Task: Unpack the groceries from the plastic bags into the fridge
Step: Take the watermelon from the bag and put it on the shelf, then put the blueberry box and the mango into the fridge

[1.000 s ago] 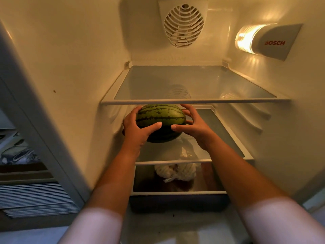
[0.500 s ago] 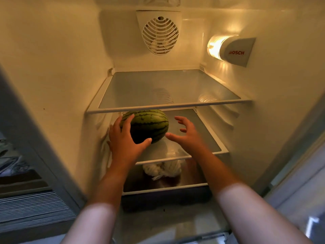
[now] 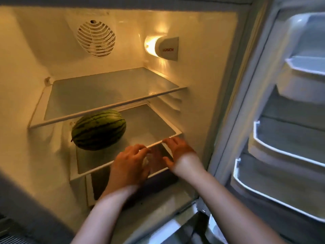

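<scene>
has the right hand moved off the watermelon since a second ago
Yes. The right hand has drawn back from the watermelon to the front edge of the middle shelf.

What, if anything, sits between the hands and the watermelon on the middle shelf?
Nothing visible does. The watermelon lies on the middle shelf, toward its left side under the top shelf. The left hand and right hand are at the shelf's front edge, holding nothing, with only bare glass between them and it.
</scene>
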